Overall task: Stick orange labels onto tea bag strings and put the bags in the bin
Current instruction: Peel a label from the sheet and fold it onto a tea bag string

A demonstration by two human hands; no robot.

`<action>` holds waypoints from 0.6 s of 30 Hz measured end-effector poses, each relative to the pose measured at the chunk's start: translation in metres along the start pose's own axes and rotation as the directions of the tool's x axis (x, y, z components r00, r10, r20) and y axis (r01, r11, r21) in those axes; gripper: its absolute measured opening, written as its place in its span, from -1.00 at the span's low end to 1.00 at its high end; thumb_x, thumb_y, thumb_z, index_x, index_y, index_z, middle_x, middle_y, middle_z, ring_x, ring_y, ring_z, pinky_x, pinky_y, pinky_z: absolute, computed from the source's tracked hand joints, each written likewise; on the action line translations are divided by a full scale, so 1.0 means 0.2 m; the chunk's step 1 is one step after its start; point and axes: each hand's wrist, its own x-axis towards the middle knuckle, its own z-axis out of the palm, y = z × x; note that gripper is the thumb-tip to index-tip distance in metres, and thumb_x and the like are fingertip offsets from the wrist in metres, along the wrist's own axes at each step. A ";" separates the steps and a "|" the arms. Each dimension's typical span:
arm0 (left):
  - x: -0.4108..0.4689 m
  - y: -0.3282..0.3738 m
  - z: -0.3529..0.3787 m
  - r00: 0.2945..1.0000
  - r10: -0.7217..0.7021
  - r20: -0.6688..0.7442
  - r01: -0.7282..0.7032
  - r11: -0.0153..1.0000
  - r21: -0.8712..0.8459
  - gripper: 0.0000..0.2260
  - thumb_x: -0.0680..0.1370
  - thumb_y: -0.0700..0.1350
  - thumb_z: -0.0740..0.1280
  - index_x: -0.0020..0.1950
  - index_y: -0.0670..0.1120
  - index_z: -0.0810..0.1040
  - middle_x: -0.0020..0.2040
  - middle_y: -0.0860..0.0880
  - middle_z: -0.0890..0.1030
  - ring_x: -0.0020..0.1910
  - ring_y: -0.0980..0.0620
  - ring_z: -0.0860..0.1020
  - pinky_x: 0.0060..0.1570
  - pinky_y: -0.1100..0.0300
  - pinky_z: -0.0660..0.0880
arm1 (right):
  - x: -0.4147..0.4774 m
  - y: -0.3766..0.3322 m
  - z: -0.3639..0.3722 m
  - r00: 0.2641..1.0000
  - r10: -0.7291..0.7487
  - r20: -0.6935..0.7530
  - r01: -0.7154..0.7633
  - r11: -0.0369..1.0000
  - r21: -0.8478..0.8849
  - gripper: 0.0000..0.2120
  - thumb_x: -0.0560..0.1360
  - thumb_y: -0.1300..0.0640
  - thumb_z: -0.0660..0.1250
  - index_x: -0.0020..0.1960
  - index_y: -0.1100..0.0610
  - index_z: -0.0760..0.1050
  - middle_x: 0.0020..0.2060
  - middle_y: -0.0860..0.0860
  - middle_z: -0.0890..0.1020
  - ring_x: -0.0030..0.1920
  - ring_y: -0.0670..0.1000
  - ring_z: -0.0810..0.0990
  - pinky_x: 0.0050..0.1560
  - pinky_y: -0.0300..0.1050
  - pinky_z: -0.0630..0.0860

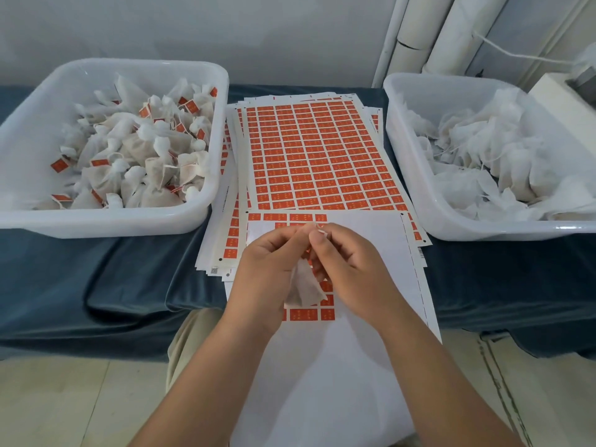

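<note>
My left hand (269, 264) and my right hand (350, 262) meet above a mostly peeled label sheet (364, 253). A white tea bag (303, 290) hangs between them, held in my left hand. My right fingertips pinch its string near the top. A little orange shows between my fingers; I cannot tell whether it is a label. Behind my hands a full sheet of orange labels (317, 156) lies on a stack. The white bin (29, 201) at the left holds several tea bags with orange labels. The white bin (416, 188) at the right holds unlabelled tea bags.
Both bins and the sheets rest on a dark blue cloth (129, 285) over the table. White pipes (429, 37) stand at the back right. A white box (561, 91) sits behind the right bin. Pale floor shows below the table edge.
</note>
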 end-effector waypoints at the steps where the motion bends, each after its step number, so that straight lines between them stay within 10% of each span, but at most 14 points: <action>1: 0.00 0.00 0.00 1.000 -0.004 0.008 0.004 1.000 0.004 -0.83 0.59 0.10 0.42 -0.01 0.10 0.78 0.02 0.01 0.78 0.07 -0.06 0.74 0.25 -0.21 0.62 | 0.00 0.00 0.00 1.000 -0.003 0.006 0.004 1.000 -0.011 -0.78 0.63 -0.23 0.13 -0.04 -0.21 0.50 -0.20 -0.32 0.63 -0.06 -0.18 0.66 -0.08 -0.39 0.56; 10: 0.03 -0.03 -0.01 0.993 0.117 -0.007 -0.112 0.967 0.228 -0.80 0.68 0.18 0.29 -0.04 0.34 0.69 -0.08 0.26 0.73 -0.09 0.33 0.67 -0.15 0.30 0.54 | 0.00 0.03 0.01 0.998 0.057 0.006 -0.057 0.996 -0.063 -0.79 0.72 -0.08 0.10 0.01 -0.18 0.49 -0.14 -0.41 0.62 -0.02 -0.28 0.64 -0.06 -0.46 0.52; 18: 0.04 -0.03 -0.03 0.950 0.305 0.062 -0.310 0.909 0.279 -0.85 0.64 0.03 0.40 -0.08 0.21 0.73 -0.17 0.15 0.75 -0.15 0.18 0.72 -0.20 0.40 0.59 | 0.00 0.05 -0.02 0.998 0.064 0.028 -0.062 0.997 -0.044 -0.74 0.74 -0.04 0.12 -0.05 -0.10 0.51 -0.22 -0.31 0.63 -0.11 -0.20 0.65 -0.10 -0.38 0.53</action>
